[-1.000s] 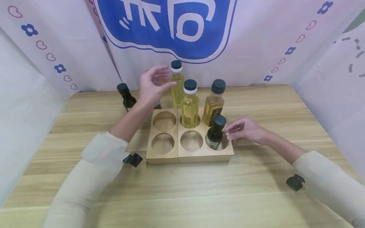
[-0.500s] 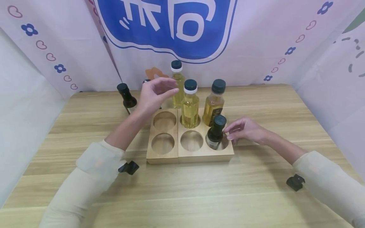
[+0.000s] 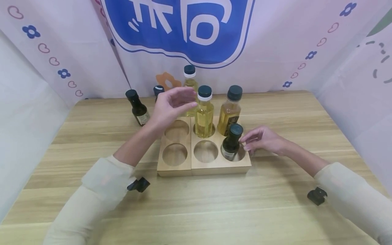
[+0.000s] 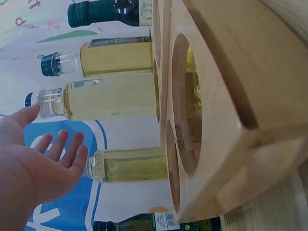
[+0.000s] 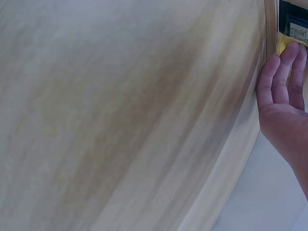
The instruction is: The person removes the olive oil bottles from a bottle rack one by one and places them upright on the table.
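I count three dark-capped bottles (image 3: 204,118) in the six-hole pale-wood rack (image 3: 220,170), three outside; left grip (image 3: 169,106) and right grip (image 3: 267,141) released.

No word can be read. The blue sign (image 3: 179,32) on the backdrop (image 3: 272,44) bears big white characters, cropped by the head view's upper edge. Print is too small on the pale label (image 3: 143,118) of the far-left dark bottle (image 3: 137,108) and the black label (image 3: 231,122) of the amber oil bottle (image 3: 227,114).

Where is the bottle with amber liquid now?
In the head view, the amber-liquid bottle stands in the wooden holder, back right, behind the dark bottle by the right hand.
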`<act>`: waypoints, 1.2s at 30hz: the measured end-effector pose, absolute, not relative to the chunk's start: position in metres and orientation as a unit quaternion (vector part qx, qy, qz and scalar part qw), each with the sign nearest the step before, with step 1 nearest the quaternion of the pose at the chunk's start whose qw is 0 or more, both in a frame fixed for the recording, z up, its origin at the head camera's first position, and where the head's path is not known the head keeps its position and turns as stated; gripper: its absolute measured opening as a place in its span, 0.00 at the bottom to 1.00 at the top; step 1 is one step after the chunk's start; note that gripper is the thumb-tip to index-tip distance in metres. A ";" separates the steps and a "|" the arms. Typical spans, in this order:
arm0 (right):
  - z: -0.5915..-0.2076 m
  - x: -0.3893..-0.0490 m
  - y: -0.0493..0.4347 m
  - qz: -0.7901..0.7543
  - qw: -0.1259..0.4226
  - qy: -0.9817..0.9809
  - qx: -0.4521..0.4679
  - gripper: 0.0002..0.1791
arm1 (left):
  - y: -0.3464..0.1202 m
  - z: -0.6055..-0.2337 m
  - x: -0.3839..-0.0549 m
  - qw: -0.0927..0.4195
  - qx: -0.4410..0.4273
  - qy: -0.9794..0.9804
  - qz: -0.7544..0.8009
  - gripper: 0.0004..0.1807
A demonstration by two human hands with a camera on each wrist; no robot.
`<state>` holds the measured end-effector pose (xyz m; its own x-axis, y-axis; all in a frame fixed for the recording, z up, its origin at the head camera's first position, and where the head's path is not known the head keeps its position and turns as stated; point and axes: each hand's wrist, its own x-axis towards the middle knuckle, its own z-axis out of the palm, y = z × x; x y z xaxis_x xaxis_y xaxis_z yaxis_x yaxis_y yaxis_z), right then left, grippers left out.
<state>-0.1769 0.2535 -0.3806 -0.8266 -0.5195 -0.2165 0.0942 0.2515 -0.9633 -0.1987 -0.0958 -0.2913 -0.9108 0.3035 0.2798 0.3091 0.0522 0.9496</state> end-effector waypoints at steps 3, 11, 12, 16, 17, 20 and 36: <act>-0.381 -0.177 0.254 -0.595 0.258 0.747 -0.143 0.13 | -0.091 -0.290 -0.198 -0.004 -0.212 -0.720 -0.660 0.27; -0.381 -0.177 0.254 -0.594 0.266 0.746 -0.137 0.12 | -0.078 -0.280 -0.199 -0.033 -0.196 -0.733 -0.651 0.32; -0.381 -0.177 0.254 -0.594 0.266 0.746 -0.137 0.12 | -0.076 -0.279 -0.199 -0.037 -0.193 -0.735 -0.649 0.31; -0.381 -0.177 0.254 -0.593 0.266 0.747 -0.137 0.12 | -0.070 -0.277 -0.201 -0.049 -0.192 -0.734 -0.650 0.30; -0.381 -0.177 0.254 -0.593 0.265 0.748 -0.138 0.12 | -0.069 -0.277 -0.201 -0.050 -0.194 -0.734 -0.649 0.29; -0.381 -0.178 0.254 -0.592 0.263 0.749 -0.139 0.12 | -0.067 -0.277 -0.202 -0.050 -0.201 -0.731 -0.650 0.28; -0.382 -0.178 0.254 -0.597 0.264 0.744 -0.145 0.12 | -0.065 -0.278 -0.203 -0.035 -0.198 -0.727 -0.656 0.22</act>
<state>-0.1779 0.2545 -0.3816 -0.8188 -0.5304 -0.2196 0.0997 0.2453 -0.9643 -0.2032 -0.0645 -0.2776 -0.9193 0.3334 0.2089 0.2418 0.0600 0.9685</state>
